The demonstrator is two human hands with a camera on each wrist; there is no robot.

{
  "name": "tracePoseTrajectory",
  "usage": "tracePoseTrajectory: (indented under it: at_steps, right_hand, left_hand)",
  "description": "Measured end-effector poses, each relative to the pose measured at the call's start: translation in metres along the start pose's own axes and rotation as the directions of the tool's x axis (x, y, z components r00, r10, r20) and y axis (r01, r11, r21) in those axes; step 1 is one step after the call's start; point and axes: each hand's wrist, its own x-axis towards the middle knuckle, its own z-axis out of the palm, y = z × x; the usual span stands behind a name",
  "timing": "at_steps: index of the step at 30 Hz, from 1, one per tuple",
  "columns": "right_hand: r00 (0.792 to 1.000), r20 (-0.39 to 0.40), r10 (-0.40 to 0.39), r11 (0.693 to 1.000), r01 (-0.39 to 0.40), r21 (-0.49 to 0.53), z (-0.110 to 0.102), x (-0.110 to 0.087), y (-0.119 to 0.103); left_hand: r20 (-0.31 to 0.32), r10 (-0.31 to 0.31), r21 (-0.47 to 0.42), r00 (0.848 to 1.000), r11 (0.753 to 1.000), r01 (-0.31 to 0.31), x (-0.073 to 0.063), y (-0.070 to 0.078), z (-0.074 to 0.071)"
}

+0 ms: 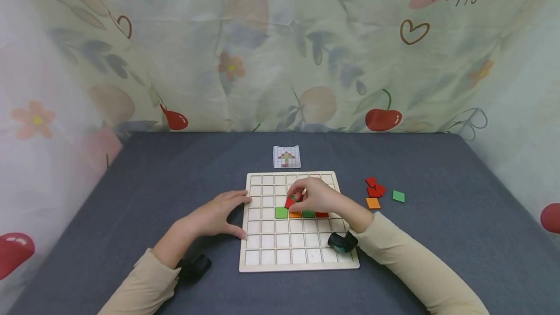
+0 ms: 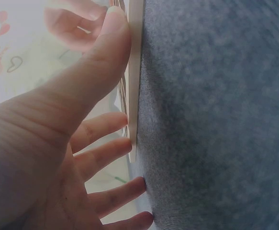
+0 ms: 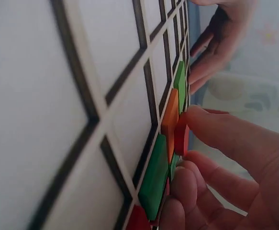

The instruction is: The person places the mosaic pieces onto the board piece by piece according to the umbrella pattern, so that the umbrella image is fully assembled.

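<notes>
Place: curtained-off tabletop spot, room type unclear | Signs: floral "happy" curtain (image 1: 188, 67), grey table (image 1: 197, 159)

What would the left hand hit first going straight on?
The wooden grid board, at its left edge. The left hand looks to be right against that edge, so little or no free travel; exact contact is hard to judge.

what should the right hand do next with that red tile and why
I'd probably have the right hand set the red tile flat in the bare cell just beyond the leftmost green tile: the hand pinches it tilted over the board, that cell lies close by, and the left hand touches the board's left edge, which may steady it.
</notes>
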Motion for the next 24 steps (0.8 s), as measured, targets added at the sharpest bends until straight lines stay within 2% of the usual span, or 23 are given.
tracePoseTrajectory:
  at_steps: [10, 24]
  right_hand:
    - [0.998, -0.008, 0.056, 0.996, -0.056, -0.071, 0.004, 0.003, -0.007]
    - [1.0, -0.017, 0.016, 0.984, -0.018, -0.177, 0.008, 0.012, -0.013]
  left_hand:
    - [0.001, -0.006, -0.002, 1.0, 1.0, 0.006, -0.001, 0.001, -0.001]
    - [0.012, -0.029, -0.011, 0.999, 1.0, 0.03, -0.001, 0.004, -0.003]
